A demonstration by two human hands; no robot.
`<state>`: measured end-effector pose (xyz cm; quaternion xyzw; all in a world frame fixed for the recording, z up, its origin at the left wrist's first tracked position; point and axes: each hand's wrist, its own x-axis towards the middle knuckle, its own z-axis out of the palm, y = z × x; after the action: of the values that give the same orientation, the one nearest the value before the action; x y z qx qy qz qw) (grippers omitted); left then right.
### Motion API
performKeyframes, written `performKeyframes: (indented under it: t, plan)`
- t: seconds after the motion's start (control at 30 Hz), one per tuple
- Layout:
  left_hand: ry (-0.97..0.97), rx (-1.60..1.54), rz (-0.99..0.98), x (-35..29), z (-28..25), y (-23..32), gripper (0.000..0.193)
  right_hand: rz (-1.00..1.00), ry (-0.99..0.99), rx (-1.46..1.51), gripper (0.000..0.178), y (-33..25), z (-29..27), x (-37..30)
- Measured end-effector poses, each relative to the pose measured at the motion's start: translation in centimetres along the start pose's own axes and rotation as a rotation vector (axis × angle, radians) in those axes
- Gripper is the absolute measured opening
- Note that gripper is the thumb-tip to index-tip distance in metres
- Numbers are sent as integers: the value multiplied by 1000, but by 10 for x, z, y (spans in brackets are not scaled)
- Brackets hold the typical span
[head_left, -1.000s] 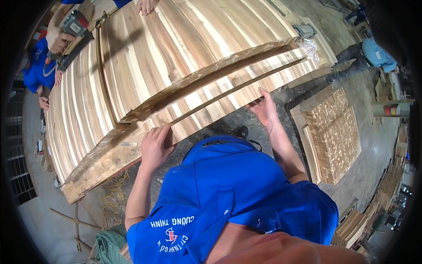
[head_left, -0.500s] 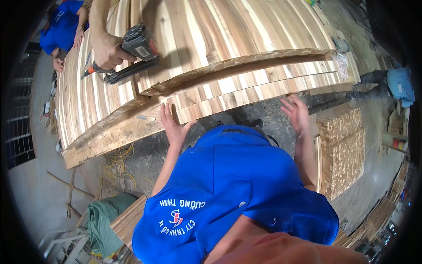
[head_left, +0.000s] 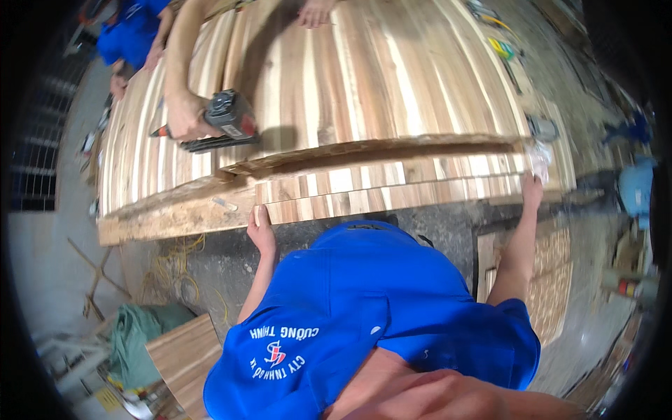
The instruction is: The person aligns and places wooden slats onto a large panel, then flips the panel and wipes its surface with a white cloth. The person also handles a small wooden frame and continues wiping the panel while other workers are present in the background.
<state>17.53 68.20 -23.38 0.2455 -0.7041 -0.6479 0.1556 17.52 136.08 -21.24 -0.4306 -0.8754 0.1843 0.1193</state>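
Note:
Two long striped wooden strips lie side by side along the near edge of the bench, the rear strip (head_left: 336,183) and the front strip (head_left: 392,201). My left hand (head_left: 262,232) is closed around the left end of the front strip, fingers over its top. At the far right, my right hand (head_left: 533,189) grips the strip's other end, partly hidden by its own fingers. Behind the strips lies a large striped wooden panel (head_left: 392,77), a dark gap under its near edge. A co-worker's hand (head_left: 187,117) holds a nail gun (head_left: 227,122) over the panel's left part.
Another hand (head_left: 316,12) rests on the panel's far side; a person in blue (head_left: 133,31) stands far left. A stack of wood pieces (head_left: 549,280) stands on the floor at right. Yellow hose (head_left: 175,269) and green cloth (head_left: 143,339) lie at left.
My right hand has moved outward to the right end of the front strip. My left hand has shifted to its left end and closed. Another hand now shows on the panel.

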Motion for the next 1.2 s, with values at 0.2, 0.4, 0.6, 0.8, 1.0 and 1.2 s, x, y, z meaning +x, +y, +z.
performKeyframes:
  t: [0.2,0.4,0.6,0.8,1.0,1.2]
  plan:
    - [171,-8,23,-4,8,2,31,-53,10,86,53,11,15,12]
    - [276,75,64,-2,20,-9,34,8,-13,37,53,6,3,23]
    - [286,-82,57,12,25,-7,27,79,101,63,54,-8,3,6]
    - [305,10,35,8,15,-9,25,92,131,-10,49,-8,4,5]
    - [308,61,-48,6,8,-2,24,-14,13,-208,53,-15,4,7]
    - [345,147,-42,1,6,5,31,24,-45,-135,57,-12,-2,11]
